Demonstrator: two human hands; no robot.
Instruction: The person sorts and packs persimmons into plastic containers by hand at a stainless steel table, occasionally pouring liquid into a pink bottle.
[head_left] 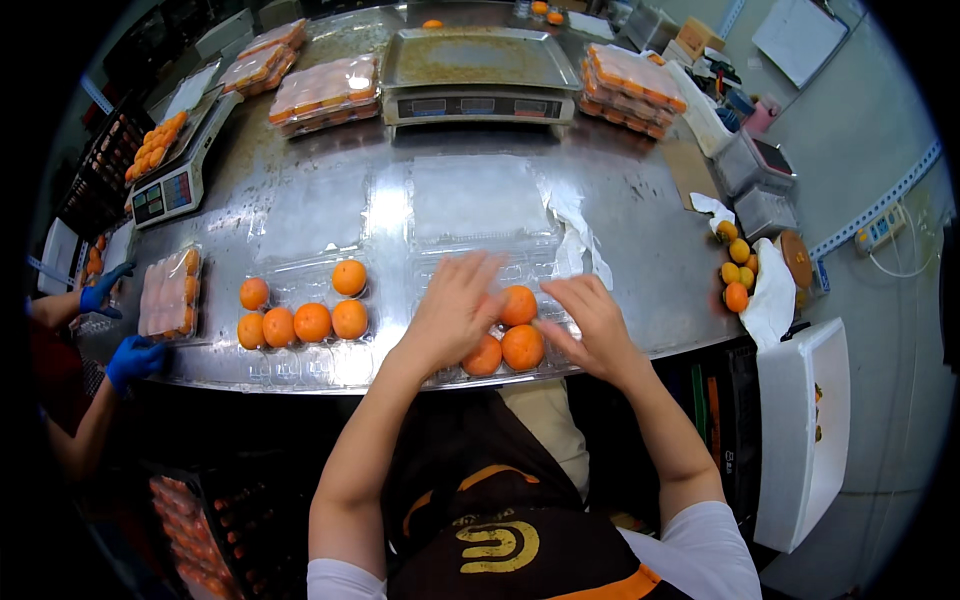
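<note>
My left hand [452,305] is over the left side of a clear plastic clamshell tray [445,377], fingers stretched out and slightly blurred. Close to its fingertips lie round orange fruits, persimmon-like: an upper one [518,305], a lower left one [483,355] and a lower right one [523,347]. My right hand [590,325] is on the right of them, fingers apart and thumb near the lower right fruit. Part of the tray is hidden under my hands. Left of them, another open clamshell tray [290,372] holds several of the same fruits [312,322].
A scale [480,65] stands at the back between stacks of packed fruit trays [325,90]. Crumpled plastic film [575,235] lies behind my right hand. A closed pack [170,292] sits near a co-worker's blue-gloved hand [135,360]. Loose fruits [738,272] and a white foam box [805,435] are at right.
</note>
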